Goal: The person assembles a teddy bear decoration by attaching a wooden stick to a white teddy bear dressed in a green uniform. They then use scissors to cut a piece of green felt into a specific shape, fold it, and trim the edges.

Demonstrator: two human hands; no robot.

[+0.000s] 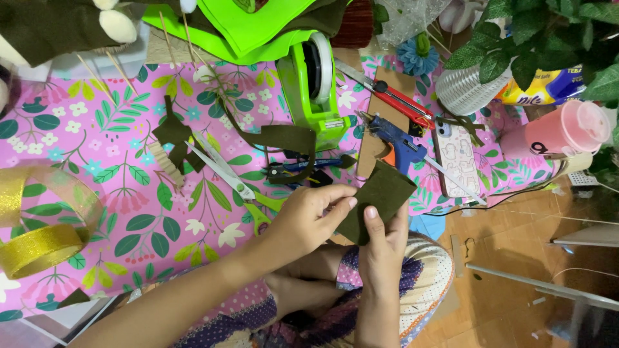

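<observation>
Head view: two hands are seen from above, with patterned clothes just below them.
Right hand (pixel 382 241): it is closed on the dark green felt piece (pixel 382 196), with the thumb pressed on the lower edge.
Left hand (pixel 308 219): it is closed on the left edge of the same felt piece, pinched by the fingertips.
Felt piece: it is held up between both hands, just above the near edge of the surface.
Surface (pixel 97 148): it is covered with pink paper with leaves and flowers on it.
Scissors (pixel 235 183): they are laid just beyond the left hand, with green handles turned toward it.
Gold ribbon roll (pixel 39 248): it is seen at the far left, well apart from the hands.
Glue gun (pixel 396 145): the blue one is laid just beyond the felt piece.
Phone (pixel 456 161): it is laid flat to the right of the glue gun.
Tape holder (pixel 313 84): the green one is stood farther back, near the middle.
Pink cup (pixel 564 132): it is laid on its side at the far right, under the plant leaves.
</observation>
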